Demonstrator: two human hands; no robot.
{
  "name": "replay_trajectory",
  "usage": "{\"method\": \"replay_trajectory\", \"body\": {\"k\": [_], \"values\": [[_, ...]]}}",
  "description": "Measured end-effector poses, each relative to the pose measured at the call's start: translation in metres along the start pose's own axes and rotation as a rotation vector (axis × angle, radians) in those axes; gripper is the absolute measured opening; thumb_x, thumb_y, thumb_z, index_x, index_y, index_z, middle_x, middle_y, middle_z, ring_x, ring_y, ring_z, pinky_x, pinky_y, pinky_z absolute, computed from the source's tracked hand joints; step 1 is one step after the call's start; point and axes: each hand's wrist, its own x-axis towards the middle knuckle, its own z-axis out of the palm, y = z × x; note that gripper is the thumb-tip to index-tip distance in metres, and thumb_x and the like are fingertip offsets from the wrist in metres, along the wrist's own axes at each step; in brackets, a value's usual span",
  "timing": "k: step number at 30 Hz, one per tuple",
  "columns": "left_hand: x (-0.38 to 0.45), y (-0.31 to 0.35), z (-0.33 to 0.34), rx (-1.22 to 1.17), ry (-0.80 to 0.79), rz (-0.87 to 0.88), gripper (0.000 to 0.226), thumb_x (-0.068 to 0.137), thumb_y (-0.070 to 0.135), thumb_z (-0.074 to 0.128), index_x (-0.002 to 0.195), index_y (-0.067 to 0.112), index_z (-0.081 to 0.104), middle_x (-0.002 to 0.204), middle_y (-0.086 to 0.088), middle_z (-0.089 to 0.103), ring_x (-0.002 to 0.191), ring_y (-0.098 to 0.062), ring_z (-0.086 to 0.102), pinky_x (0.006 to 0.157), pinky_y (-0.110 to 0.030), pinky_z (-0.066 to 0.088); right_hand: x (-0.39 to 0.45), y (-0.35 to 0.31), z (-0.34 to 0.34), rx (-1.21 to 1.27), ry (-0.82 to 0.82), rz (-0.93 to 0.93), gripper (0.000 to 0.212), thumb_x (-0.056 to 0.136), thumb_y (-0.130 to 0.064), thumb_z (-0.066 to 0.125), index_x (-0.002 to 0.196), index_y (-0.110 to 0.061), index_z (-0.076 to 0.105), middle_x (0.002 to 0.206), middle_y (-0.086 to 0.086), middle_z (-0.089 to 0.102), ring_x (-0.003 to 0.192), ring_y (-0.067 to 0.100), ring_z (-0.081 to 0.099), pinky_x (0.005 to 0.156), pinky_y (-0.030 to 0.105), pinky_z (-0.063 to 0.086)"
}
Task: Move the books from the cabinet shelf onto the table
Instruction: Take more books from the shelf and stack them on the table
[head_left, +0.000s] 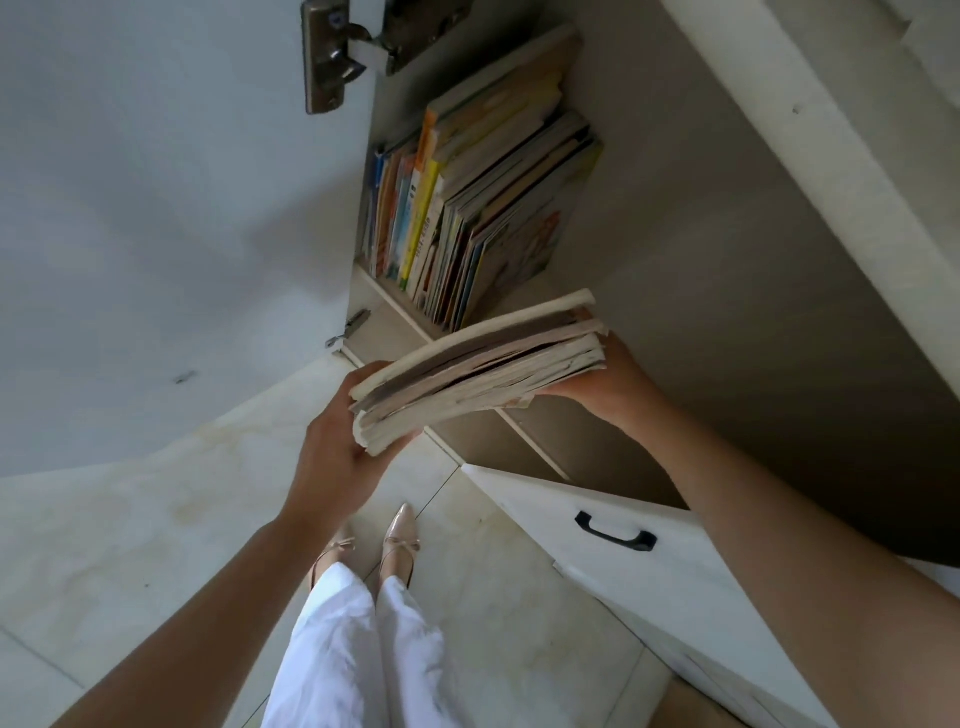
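Two hands hold one bundle of worn books (478, 364) in the middle of the frame, clear of the cabinet shelf (400, 317) and above the tiled floor (156, 519). The left hand (337, 447) grips the bundle's lower-left end, fingers curled under it and the thumb side wrapped over its edge. The right hand (608, 384) supports the right end from behind and below, its fingers hidden by the books, so how far they curl cannot be told; the palm is pressed against the stack. The bundle lies tilted, its right end higher, with pale, frayed page edges facing the camera.

Above it, in the upper middle of the frame, a row of colourful books (467, 208) stands upright on the shelf, leaning against the left inner wall of the cabinet. The open cabinet door (156, 208) fills the upper left, with a metal hinge (337, 52) at the top. At lower right sits a white drawer front (649, 571) with a black handle (615, 531). White trousers (358, 649) and beige pointed shoes (400, 540) show at the bottom centre.
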Motion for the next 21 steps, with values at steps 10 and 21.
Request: {"method": "replay_trajectory", "body": {"k": [10,21], "values": [[-0.012,0.008,-0.032,-0.074,-0.069,-0.083,0.061,0.071,0.020,0.082,0.127,0.015,0.057,0.111,0.032,0.059,0.103,0.014,0.057,0.088,-0.009,0.048,-0.044,-0.027,0.002,0.095,-0.040,0.010,0.047,0.069,0.009,0.077,0.109,-0.008,0.061,0.104,-0.004,0.068,0.093,-0.009,0.065,0.074,0.010,0.052],[-0.072,0.085,-0.095,-0.444,0.165,-0.376,0.062,0.064,-0.017,0.077,0.117,0.012,0.063,0.090,0.010,0.076,0.082,-0.011,0.073,0.068,-0.022,0.058,-0.126,-0.093,0.012,0.285,-0.164,0.081,0.050,0.061,-0.033,0.080,0.106,-0.048,0.062,0.117,-0.012,0.068,0.113,0.013,0.061,0.095,0.037,0.051]]}}
